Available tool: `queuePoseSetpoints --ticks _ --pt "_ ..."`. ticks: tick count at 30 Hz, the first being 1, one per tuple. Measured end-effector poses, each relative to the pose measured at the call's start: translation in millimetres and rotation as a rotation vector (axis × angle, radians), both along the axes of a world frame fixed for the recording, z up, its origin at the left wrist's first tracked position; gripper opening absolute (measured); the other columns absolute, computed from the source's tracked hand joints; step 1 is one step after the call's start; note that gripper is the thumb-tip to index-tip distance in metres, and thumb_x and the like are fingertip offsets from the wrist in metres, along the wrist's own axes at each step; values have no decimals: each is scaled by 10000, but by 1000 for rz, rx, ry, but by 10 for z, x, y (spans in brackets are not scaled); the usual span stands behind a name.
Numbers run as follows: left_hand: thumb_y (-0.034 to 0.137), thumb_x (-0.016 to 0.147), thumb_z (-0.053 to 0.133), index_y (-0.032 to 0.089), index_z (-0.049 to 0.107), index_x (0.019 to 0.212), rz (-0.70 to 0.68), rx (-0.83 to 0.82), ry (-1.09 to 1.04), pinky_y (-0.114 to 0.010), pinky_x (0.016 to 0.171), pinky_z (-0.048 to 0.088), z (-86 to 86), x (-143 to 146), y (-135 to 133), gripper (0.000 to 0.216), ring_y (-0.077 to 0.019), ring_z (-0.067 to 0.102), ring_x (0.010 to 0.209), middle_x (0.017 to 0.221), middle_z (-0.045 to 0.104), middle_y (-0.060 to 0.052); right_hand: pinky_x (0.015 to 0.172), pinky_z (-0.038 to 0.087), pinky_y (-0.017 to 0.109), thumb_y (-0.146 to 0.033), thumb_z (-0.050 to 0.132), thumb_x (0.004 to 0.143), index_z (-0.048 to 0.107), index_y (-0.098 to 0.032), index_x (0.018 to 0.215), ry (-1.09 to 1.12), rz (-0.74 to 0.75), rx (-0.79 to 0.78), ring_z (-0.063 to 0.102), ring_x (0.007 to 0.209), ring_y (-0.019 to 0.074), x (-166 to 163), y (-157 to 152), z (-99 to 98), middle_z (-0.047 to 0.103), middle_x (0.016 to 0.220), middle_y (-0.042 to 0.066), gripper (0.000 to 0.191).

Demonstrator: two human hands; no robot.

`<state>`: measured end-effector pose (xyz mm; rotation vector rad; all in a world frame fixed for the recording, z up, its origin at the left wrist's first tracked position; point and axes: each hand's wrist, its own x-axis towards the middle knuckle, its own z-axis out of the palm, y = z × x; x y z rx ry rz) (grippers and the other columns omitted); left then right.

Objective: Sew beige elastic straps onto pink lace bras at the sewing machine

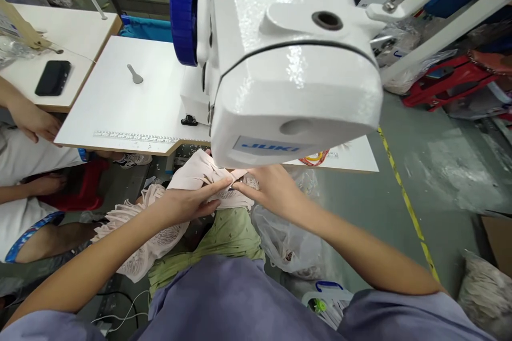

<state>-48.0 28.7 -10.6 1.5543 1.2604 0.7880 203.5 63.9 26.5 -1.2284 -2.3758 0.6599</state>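
Pale pink fabric (pixel 187 175) is gathered under the front of a white sewing machine (pixel 296 90), over my lap. A gathered, fringed length of it (pixel 138 232) hangs down to the left. My left hand (pixel 198 201) is closed on the fabric, its thumb and fingers pinching near the middle. From the right, my right hand (pixel 270 187) pinches the same cloth, its fingertips almost touching those of the left. A small dark thing shows between the fingertips, too small to name. The machine head hides part of the right fingers.
On the white table (pixel 108 101) lie a grey spoon-shaped tool (pixel 135 74) and a black clip (pixel 189 120). At left, a person's hand (pixel 34 120) rests near the table edge. Plastic bags (pixel 290 240) stand on the floor to my right, and red stools (pixel 444 82) stand behind.
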Motion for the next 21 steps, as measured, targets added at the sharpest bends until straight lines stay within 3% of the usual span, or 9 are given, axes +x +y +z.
queuePoseSetpoints --ticks 4,8,11,14,17,19,21 --pt "339 863 639 260 686 1294 -205 232 372 -220 542 440 56 111 -132 440 -135 448 503 603 573 4 944 441 422 -368 552 972 746 -282 1070 135 -113 48 577 1094 281 61 -104 -295 680 1057 95 234" --pt "308 909 578 264 620 1381 -211 336 478 -255 598 458 99 203 -186 476 -168 546 568 674 651 -28 908 466 410 -353 571 953 776 -274 987 178 -124 -21 603 1049 273 34 -49 -315 695 985 84 222" --pt "291 927 558 260 580 1419 -185 367 504 -266 636 477 132 280 -222 494 -188 620 664 929 745 -71 905 467 403 -352 576 950 774 -270 958 189 -104 -21 602 1065 271 25 -33 -279 694 1004 81 215" --pt "288 940 537 255 577 1422 -153 393 548 -266 601 459 167 352 -260 486 -170 611 630 1097 748 -77 925 457 408 -316 569 960 750 -289 1036 190 -116 103 596 1095 260 36 -104 -337 692 1062 77 198" --pt "319 938 542 252 586 1414 -139 409 616 -260 488 362 187 350 -275 483 -129 481 467 855 750 -54 930 452 401 -192 545 948 702 -293 1129 204 -72 322 610 1069 228 51 -190 -433 702 1089 62 261" --pt "333 930 555 257 577 1421 -167 401 646 -259 435 272 187 284 -253 497 -111 374 394 640 666 -8 916 454 390 -127 537 922 689 -298 1132 173 -38 418 617 1039 214 54 -211 -452 713 1074 44 312" --pt "337 927 561 276 543 1442 -253 406 651 -248 426 234 181 179 -207 520 -104 343 382 553 592 31 906 450 384 -101 544 901 693 -305 1106 122 -31 477 614 1027 211 49 -202 -425 721 1033 31 326"
